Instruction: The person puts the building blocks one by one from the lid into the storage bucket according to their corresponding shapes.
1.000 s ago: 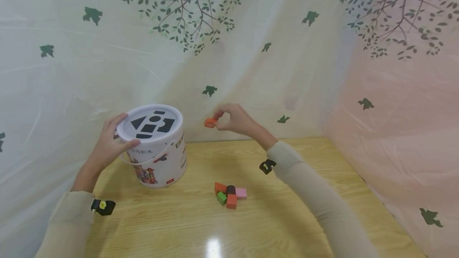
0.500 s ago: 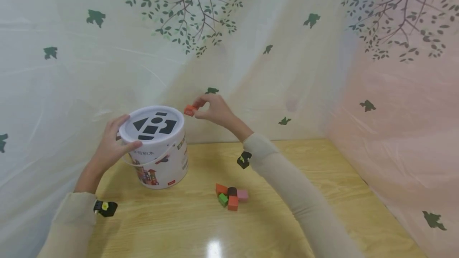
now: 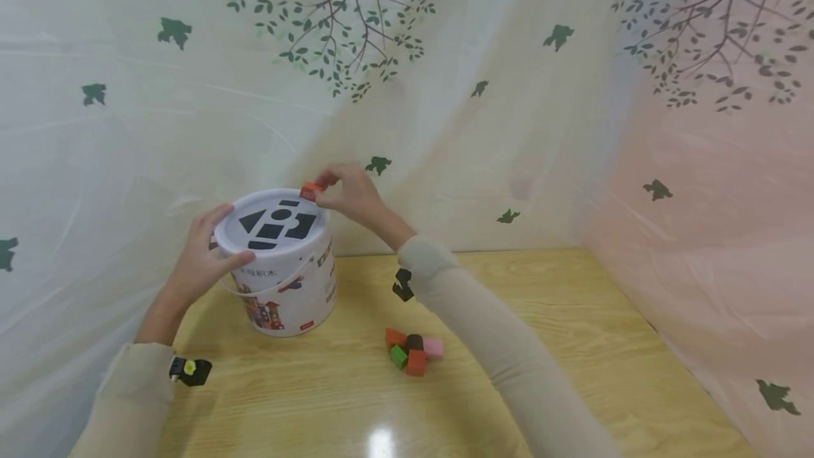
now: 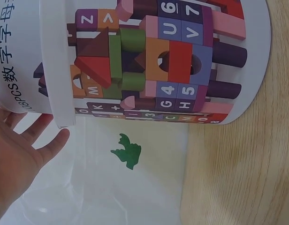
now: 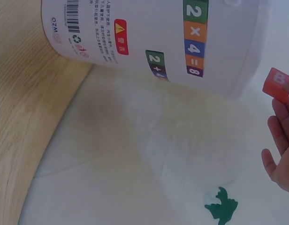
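A white bucket (image 3: pixel 299 309) with printed pictures of toy blocks stands upright on the table's left. Its white lid (image 3: pixel 237 220) has several dark shaped holes. My left hand (image 3: pixel 198 249) holds the bucket at the lid's rim from the left, thumb in front. Fingers of that hand (image 4: pixel 22 154) spread along the upper side in the left wrist view. My right hand (image 3: pixel 351 194) pinches a red toy block (image 3: pixel 308 191) over the lid's back right rim. In the right wrist view a pale letter B shows on that block (image 5: pixel 276 85).
Loose toy blocks lie together on the wooden table (image 3: pixel 318 401): an orange one (image 3: pixel 394 337), a green one (image 3: pixel 398 357), a dark rounded one (image 3: pixel 414 343), a pink one (image 3: pixel 434 348) and a red one (image 3: pixel 416 364). A printed curtain (image 3: pixel 445 133) hangs behind.
My right hand has carried the red toy block leftward from beside the bucket to over the lid's edge. My left hand keeps its hold on the bucket.
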`<action>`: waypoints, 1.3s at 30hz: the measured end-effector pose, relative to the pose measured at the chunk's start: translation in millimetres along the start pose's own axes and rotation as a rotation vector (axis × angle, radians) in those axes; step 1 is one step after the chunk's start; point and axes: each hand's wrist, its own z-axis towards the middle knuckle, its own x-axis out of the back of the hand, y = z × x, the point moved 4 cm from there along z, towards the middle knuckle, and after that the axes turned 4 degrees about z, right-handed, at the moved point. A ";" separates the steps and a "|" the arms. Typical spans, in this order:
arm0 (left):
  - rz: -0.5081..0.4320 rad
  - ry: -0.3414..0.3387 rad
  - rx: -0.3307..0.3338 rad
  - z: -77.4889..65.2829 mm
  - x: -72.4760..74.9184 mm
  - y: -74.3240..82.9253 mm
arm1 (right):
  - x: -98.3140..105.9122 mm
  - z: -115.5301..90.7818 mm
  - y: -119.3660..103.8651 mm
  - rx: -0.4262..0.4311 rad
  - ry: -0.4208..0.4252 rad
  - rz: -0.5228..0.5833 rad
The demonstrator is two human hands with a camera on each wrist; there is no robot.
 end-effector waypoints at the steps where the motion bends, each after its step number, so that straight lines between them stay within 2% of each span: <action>1: -0.002 0.001 0.002 0.0 0.1 -0.2 | -2.7 1.1 0.0 -0.003 0.005 0.000; 14: 0.000 0.003 0.006 -1.1 -0.8 1.2 | -26.0 12.6 3.9 -0.041 0.076 0.002; 32: -0.005 0.014 -0.003 3.3 3.2 3.1 | -46.4 22.2 8.0 -0.119 0.027 -0.032; 39: -0.007 0.004 -0.002 -1.6 0.4 1.4 | -54.1 17.9 6.2 -0.148 0.003 -0.075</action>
